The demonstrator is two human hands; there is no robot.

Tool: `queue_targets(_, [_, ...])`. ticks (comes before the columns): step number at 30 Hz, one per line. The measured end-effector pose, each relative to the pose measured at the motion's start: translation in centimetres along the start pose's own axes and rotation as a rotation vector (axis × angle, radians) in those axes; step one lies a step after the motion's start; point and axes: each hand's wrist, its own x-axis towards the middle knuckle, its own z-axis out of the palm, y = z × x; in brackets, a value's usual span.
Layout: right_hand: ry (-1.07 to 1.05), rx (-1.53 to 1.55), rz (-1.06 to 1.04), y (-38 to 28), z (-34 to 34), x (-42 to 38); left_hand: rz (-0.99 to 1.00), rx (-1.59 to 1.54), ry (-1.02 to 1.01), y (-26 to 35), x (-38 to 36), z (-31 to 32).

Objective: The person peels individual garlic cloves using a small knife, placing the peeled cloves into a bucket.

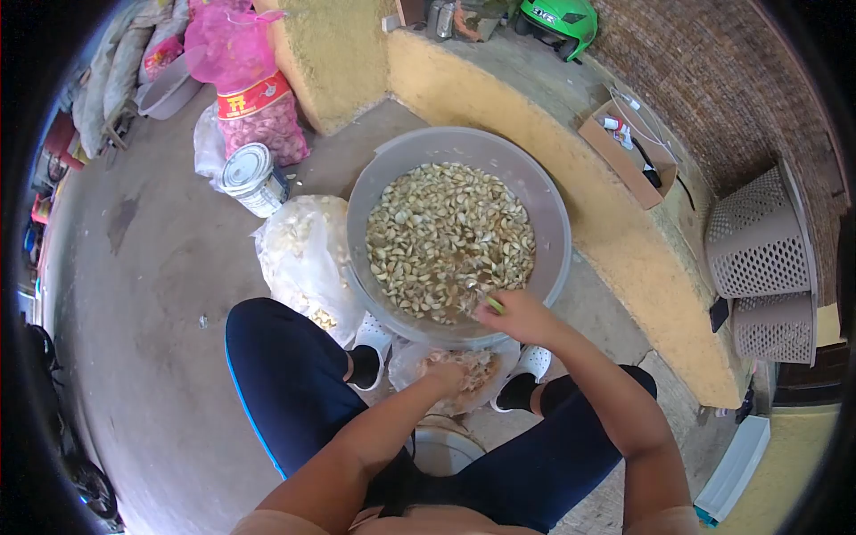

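Observation:
A wide grey tub (555, 201) full of garlic cloves (450, 232) in murky water stands in front of me. At its near right rim, my right hand (520, 318) is closed round a small green-handled tool (495, 305), with its fingertips over the cloves. My left hand (446, 379) reaches down into a clear plastic bag (410, 364) of garlic peels (473, 367) between my feet; its fingers are hidden among the peels. Another white plastic bag (299, 236) with cloves or peels leans beside the tub on the left.
A paint bucket (254, 178) and a pink net sack of garlic (263, 125) stand back left. Along the right runs a yellow-edged ledge (615, 241) bearing a cardboard box (629, 147) and green helmet (562, 22). Perforated baskets (762, 241) are far right.

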Motion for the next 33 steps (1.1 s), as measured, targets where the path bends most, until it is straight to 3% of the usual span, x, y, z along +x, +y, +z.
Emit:
queue_targets(3, [0.047,0.220,0.047,1.6,-2.5,-3.9,-0.019,0.043,0.100,0.8,1.2,-0.8])
queue_targets(6, [0.038,0.114,0.196,0.8,-5.5,-5.9,0.026,-0.063,0.444,-0.1,3.8,-3.1])
queue_targets(8, [0.116,0.139,0.271,0.2,-6.9,-6.0,-0.144,-0.395,0.745,0.4,3.7,-7.5])
queue_targets(10, [0.144,0.104,0.322,0.1,-7.7,-6.1,-0.103,-0.440,0.946,-3.2,7.2,-9.7])
queue_targets(12, [0.112,0.004,0.340,0.3,-8.0,-6.0,-0.237,-0.483,1.026,-7.8,10.4,-11.6])
queue_targets(14, [0.063,-0.027,0.294,0.7,-7.9,-5.9,-0.524,-0.456,0.895,-9.9,10.8,-15.7])
queue_targets(16, [-0.013,-0.017,0.228,1.5,-7.9,-5.8,-0.556,-0.652,0.993,-14.4,12.9,-16.5])
queue_targets(18, [-0.106,-0.030,0.220,1.1,-8.4,-5.4,-0.642,-0.484,1.022,-18.9,15.3,-17.3])
queue_targets(21, [-0.169,-0.034,0.191,1.8,-8.4,-5.0,-0.633,-0.580,1.121,-21.2,17.2,-18.9])
queue_targets(25, [-0.260,0.000,0.195,1.5,-9.6,-4.1,-0.726,-0.708,0.805,-20.2,18.3,-22.7])
queue_targets(26, [-0.280,-0.003,0.219,0.8,-9.8,-3.6,-0.692,-0.576,0.774,-23.0,20.7,-21.7])
queue_targets(29, [-0.313,0.043,0.297,1.1,-9.7,-3.3,-0.634,-0.413,0.740,-22.5,21.1,-22.3])
queue_targets(33, [-0.310,0.052,0.221,1.8,-9.5,-3.1,-0.641,-0.431,0.665,-22.4,22.2,-22.4])
